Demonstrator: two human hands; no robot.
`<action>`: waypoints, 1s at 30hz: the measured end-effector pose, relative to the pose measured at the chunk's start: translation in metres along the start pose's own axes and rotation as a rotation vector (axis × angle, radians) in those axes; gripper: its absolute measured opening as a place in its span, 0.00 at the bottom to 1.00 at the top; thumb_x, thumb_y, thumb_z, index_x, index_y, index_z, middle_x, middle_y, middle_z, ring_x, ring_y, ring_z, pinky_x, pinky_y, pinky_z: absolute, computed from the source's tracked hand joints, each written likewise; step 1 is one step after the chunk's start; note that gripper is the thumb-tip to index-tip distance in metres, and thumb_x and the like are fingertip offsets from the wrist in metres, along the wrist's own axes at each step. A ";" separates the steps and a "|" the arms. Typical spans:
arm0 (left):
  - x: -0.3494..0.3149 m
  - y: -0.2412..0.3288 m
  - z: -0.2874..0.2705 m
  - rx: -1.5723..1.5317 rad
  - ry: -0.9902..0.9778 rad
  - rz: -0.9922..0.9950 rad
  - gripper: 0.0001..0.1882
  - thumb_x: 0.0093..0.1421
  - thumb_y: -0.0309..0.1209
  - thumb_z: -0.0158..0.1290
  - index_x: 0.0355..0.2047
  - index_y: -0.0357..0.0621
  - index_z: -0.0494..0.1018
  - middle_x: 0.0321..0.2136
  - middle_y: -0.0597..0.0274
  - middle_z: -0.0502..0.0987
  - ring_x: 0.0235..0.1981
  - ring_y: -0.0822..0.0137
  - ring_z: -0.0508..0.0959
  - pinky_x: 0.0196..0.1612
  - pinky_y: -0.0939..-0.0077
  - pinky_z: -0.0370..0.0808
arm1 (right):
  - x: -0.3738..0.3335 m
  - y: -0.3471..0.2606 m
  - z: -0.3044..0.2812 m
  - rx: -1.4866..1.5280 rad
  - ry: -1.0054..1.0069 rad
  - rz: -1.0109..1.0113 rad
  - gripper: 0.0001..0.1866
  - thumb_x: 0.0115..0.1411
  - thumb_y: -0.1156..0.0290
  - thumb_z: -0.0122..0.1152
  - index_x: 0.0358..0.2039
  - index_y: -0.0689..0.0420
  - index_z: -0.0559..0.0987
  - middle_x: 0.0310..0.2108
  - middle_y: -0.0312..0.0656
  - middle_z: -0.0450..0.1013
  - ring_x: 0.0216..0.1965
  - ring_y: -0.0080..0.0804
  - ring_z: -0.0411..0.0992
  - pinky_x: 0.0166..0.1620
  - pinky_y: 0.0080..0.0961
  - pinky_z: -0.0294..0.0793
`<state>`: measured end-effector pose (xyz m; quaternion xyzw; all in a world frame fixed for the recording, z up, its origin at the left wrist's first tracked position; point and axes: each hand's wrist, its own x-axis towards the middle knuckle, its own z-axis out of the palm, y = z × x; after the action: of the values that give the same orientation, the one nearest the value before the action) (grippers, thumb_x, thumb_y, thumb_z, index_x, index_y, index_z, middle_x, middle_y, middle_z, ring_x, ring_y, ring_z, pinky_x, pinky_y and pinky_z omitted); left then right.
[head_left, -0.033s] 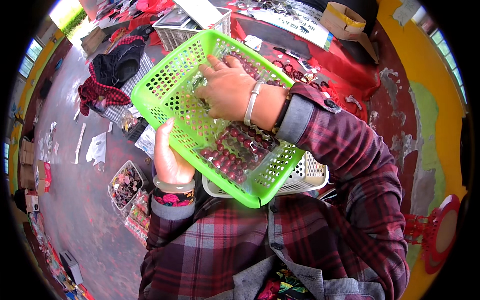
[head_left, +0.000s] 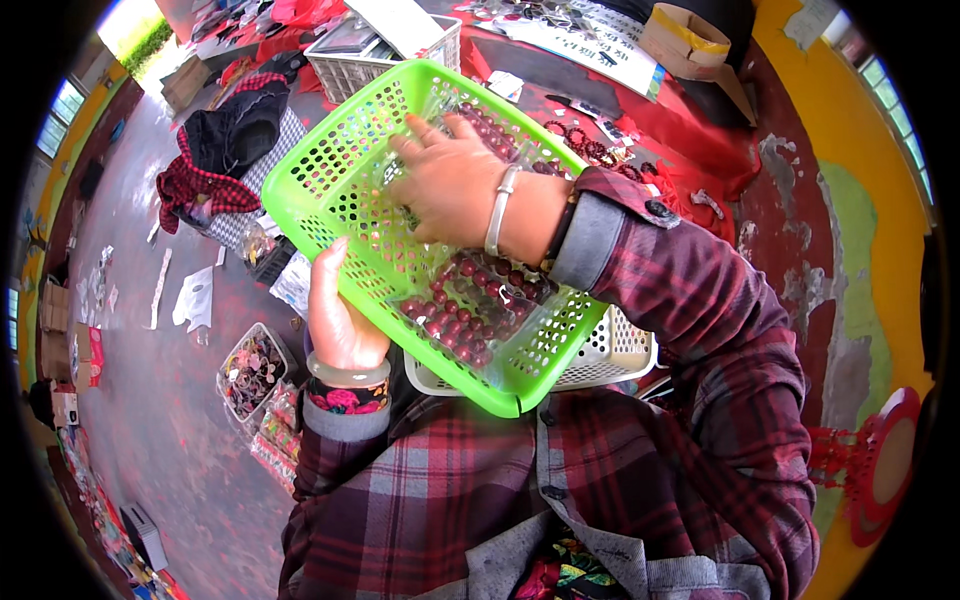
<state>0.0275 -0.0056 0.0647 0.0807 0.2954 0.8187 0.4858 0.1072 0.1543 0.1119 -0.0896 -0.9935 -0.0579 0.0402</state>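
A bright green plastic basket (head_left: pixel 300 215) with a perforated wall is tilted in front of my chest. My left hand (head_left: pixel 343 315) grips its left side, thumb up along the rim and the other fingers hidden beneath. Inside the basket lie clear plastic packets with strings of dark red round beads (head_left: pixel 455 325). More dark red beads (head_left: pixel 490 130) show at the far right side. My right hand (head_left: pixel 445 185) reaches down into the basket with bent fingers among clear plastic wrapping. Whatever sits under its palm is hidden. A white perforated basket (head_left: pixel 625 345) is below the green one.
At the left a small container of mixed trinkets (head_left: pixel 252 370) stands on the floor beside packaged items (head_left: pixel 278 435). Dark clothing (head_left: pixel 235 135) covers a checked container. Farther off are a grey crate (head_left: pixel 340 75), a red cloth (head_left: pixel 690 140) with bracelets, and a cardboard box (head_left: pixel 685 42).
My right hand has shifted very slightly left, its fingers moving a little within the green basket. My left hand and the basket look the same.
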 end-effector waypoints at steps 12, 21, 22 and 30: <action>-0.005 0.000 0.004 -0.008 -0.004 -0.041 0.23 0.60 0.35 0.47 0.54 0.40 0.63 0.47 0.54 0.72 0.47 0.57 0.73 0.51 0.59 0.70 | 0.010 -0.003 -0.014 -0.192 -0.326 -0.078 0.15 0.51 0.64 0.56 0.38 0.52 0.81 0.41 0.37 0.75 0.56 0.38 0.64 0.55 0.50 0.59; -0.003 0.000 -0.001 0.005 -0.015 -0.050 0.24 0.59 0.35 0.48 0.55 0.41 0.63 0.48 0.54 0.71 0.47 0.57 0.72 0.50 0.58 0.70 | 0.007 0.003 -0.011 -0.220 -0.343 -0.148 0.13 0.52 0.67 0.53 0.38 0.50 0.81 0.42 0.34 0.76 0.56 0.34 0.65 0.60 0.54 0.52; -0.003 0.000 -0.001 0.006 -0.012 -0.051 0.24 0.59 0.35 0.48 0.55 0.41 0.63 0.48 0.54 0.71 0.47 0.56 0.72 0.50 0.58 0.70 | 0.007 0.004 -0.011 -0.217 -0.355 -0.145 0.14 0.52 0.67 0.53 0.38 0.50 0.81 0.42 0.34 0.76 0.57 0.34 0.64 0.62 0.55 0.50; -0.003 0.001 0.004 0.011 -0.026 -0.060 0.24 0.59 0.36 0.47 0.55 0.41 0.62 0.49 0.54 0.70 0.48 0.55 0.72 0.52 0.56 0.69 | 0.001 0.018 -0.019 -0.009 -0.214 -0.212 0.17 0.53 0.70 0.52 0.44 0.47 0.79 0.47 0.33 0.74 0.63 0.38 0.56 0.63 0.64 0.40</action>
<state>0.0305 -0.0066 0.0691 0.0852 0.2958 0.8009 0.5137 0.1110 0.1699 0.1332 0.0102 -0.9957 -0.0566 -0.0727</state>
